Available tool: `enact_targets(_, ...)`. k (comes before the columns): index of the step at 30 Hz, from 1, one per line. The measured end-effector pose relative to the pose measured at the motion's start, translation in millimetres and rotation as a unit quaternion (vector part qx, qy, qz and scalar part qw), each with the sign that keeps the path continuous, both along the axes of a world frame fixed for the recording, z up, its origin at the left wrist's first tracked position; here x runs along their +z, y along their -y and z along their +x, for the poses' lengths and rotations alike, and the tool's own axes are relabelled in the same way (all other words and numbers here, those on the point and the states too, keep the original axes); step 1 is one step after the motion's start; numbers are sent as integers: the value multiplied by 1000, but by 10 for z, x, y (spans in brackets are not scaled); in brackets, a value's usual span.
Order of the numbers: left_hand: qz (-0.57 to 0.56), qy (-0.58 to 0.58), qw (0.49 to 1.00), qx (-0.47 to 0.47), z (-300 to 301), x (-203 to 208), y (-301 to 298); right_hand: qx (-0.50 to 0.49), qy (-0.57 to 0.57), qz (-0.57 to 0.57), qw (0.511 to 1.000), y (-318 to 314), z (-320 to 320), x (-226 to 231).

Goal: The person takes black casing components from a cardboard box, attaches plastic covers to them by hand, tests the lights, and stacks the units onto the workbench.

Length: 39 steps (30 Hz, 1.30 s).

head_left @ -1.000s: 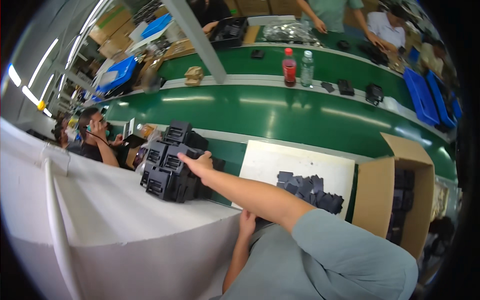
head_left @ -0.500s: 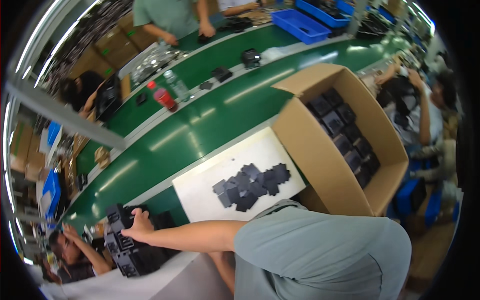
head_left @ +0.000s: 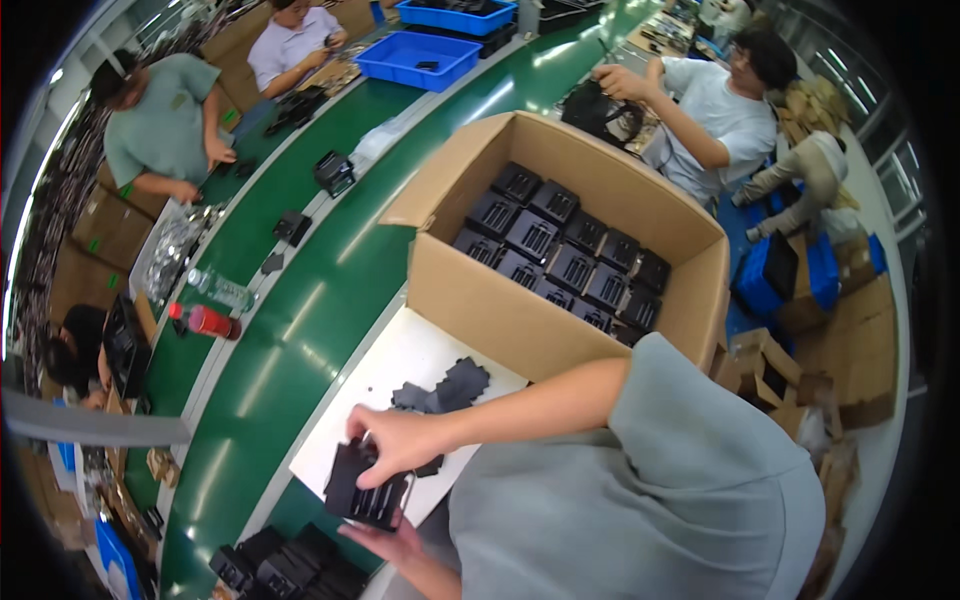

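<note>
My right hand (head_left: pixel 398 440) grips a black plastic case (head_left: pixel 372 500) with slots in its face from above, thumb on the near side. My left hand (head_left: pixel 392 541) holds the same case from below; most of its fingers are behind the case. The case is above the near edge of a white board (head_left: pixel 345 405). On the board, partly covered by my right forearm, lies a loose pile of flat dark pieces (head_left: pixel 450 388). Beyond it, an open cardboard box (head_left: pixel 520 325) contains several similar black cases (head_left: pixel 535 235). More black cases (head_left: pixel 290 567) are stacked at the lower left.
A green conveyor belt (head_left: pixel 260 375) runs along the far side of the board. Across it stand a red bottle (head_left: pixel 213 322), a clear bottle (head_left: pixel 225 290) and a blue tray (head_left: pixel 420 62). Other people work around it, one beyond the cardboard box (head_left: pixel 715 125).
My right hand has left the stack at the lower left and come to the board with a black case. My left hand has come into view under it. The view has swung right.
</note>
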<state>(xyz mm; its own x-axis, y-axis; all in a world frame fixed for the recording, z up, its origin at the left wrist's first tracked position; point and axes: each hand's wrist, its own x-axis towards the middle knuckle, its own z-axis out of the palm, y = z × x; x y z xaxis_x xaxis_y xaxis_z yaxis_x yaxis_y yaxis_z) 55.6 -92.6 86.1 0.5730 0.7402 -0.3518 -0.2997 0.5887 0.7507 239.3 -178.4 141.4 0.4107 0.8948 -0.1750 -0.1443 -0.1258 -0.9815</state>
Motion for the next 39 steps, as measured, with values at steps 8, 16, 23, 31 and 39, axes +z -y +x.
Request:
enact_targets(8, 89, 0, 972, -220, 985, 47, 426, -186, 72, -51, 979, 1286, 607, 318)
enact_targets(16, 96, 14, 960, -264, 1547, 205, 609, -414, 50, 25, 908, 2355, 1308, 419)
enact_targets(23, 19, 32, 966, -254, 1581, 250, 604, -348, 65, -225, 908, 3253, 1615, -1176)
enact_targets(31, 71, 10, 962, -265, 1597, 296, 698, -387, 252, -204, 863, 2843, 1458, -1571)
enact_targets(39, 87, -12, 954, -286, 1604, 201, 736, -322, 273, -297, 856, 2868, 1545, -1295)
